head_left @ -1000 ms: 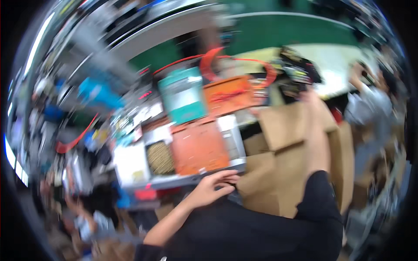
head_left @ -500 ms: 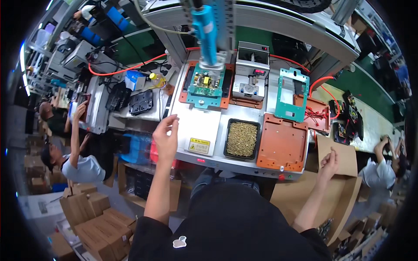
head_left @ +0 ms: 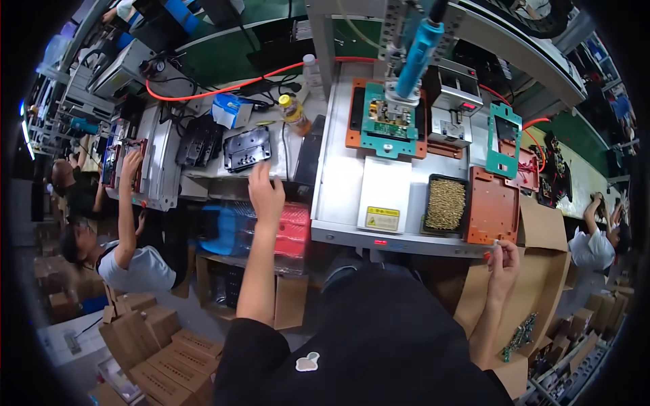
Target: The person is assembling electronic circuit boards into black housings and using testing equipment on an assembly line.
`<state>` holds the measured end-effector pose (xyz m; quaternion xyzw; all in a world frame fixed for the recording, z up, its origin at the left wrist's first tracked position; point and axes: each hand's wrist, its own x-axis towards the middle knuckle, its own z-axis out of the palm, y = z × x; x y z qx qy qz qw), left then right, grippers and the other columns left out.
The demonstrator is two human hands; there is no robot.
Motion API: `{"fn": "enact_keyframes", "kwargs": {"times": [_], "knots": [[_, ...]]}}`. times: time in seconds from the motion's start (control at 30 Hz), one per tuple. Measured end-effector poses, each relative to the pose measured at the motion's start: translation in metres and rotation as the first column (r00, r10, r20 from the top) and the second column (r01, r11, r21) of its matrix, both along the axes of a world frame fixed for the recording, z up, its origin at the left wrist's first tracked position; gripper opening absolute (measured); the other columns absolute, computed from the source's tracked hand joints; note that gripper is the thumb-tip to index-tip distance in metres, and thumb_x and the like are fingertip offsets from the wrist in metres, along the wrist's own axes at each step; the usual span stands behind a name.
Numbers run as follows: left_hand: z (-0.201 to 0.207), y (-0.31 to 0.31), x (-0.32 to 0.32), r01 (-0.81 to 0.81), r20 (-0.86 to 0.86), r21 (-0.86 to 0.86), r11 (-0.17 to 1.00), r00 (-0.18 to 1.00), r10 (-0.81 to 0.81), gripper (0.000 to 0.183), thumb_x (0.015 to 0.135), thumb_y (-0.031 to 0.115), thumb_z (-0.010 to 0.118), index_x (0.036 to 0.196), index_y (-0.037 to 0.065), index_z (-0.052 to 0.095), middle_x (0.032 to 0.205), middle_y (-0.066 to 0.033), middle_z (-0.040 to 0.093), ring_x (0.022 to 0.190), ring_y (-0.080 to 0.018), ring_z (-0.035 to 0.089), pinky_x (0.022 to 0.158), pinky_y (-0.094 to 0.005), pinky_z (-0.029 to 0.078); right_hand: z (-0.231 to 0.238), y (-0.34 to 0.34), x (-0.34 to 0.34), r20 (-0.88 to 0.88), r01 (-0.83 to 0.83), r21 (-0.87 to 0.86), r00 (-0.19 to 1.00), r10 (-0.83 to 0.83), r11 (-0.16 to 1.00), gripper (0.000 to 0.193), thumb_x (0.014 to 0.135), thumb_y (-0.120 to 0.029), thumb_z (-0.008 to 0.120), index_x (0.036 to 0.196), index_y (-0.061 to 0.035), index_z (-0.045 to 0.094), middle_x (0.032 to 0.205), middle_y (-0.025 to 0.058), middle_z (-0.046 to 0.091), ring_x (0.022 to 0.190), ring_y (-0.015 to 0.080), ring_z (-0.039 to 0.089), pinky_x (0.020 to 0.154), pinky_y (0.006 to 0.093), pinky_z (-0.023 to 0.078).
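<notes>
My left hand (head_left: 265, 194) is open, fingers stretched forward, at the near edge of a black plastic housing (head_left: 246, 149) on the side bench. Whether the fingertips touch it I cannot tell. My right hand (head_left: 504, 262) is closed, thumb and fingers together, by the red button at the workstation's front right corner; anything inside the fingers is hidden. Just beyond it lies an orange fixture plate (head_left: 493, 205). Under a blue electric screwdriver (head_left: 419, 57), a green circuit board (head_left: 393, 128) sits in a teal frame on an orange base.
A black tray of brass-coloured screws (head_left: 445, 204) stands beside the orange plate, with a screw feeder (head_left: 452, 108) behind. A yellow-capped bottle (head_left: 294, 114) and more black housings (head_left: 198, 140) are on the side bench. An open cardboard box (head_left: 542, 271) is at right. Another person (head_left: 135, 260) works at left.
The view has swung left. My left hand has reached out to the black housing. My right hand has come to the workstation's front right corner. The circuit board remains under the screwdriver.
</notes>
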<state>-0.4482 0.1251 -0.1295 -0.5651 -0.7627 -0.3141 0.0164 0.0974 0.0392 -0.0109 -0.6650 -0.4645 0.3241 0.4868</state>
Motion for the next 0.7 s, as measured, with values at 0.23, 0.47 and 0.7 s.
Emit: {"fn": "enact_keyframes", "kwargs": {"times": [0.23,0.47,0.7], "knots": [[-0.12,0.043,-0.149,-0.029,-0.503,-0.469,0.883,0.831,-0.24,0.053,0.093,0.011,0.055,0.143,-0.005,0.048,0.148,-0.0256,0.049,0.139,-0.0398,0.045,0.12,-0.0463,0.032,0.025,-0.006,-0.035,0.308,0.022,-0.113,0.951,0.014,0.993,0.012,0.099,-0.01,0.065,0.097,0.0004,0.07,0.08,-0.0007,0.063,0.069,0.0062,0.055,0.061,0.0232,0.045],[-0.175,0.065,-0.234,0.134,-0.466,-0.3,0.944,0.843,-0.268,0.063,0.086,0.001,0.056,0.149,0.003,0.046,0.145,-0.0226,0.052,0.133,-0.0386,0.051,0.112,-0.0462,0.042,-0.04,-0.065,0.078,0.243,0.471,-0.13,0.868,-0.433,0.872,0.024,0.101,-0.021,0.063,0.092,-0.0004,0.071,0.072,0.0003,0.064,0.062,0.0062,0.058,0.055,0.023,0.045],[-0.089,0.079,-0.203,0.162,-0.563,-0.404,0.9,0.731,-0.384,0.038,0.095,0.017,0.064,0.129,-0.001,0.061,0.119,-0.0197,0.064,0.108,-0.04,0.061,0.087,-0.0472,0.051,-0.047,-0.159,0.108,0.29,0.617,-0.188,0.779,-0.557,0.764,0.021,0.101,-0.018,0.063,0.091,-0.0015,0.07,0.069,-0.0012,0.062,0.058,0.0043,0.055,0.05,0.021,0.042]]}}
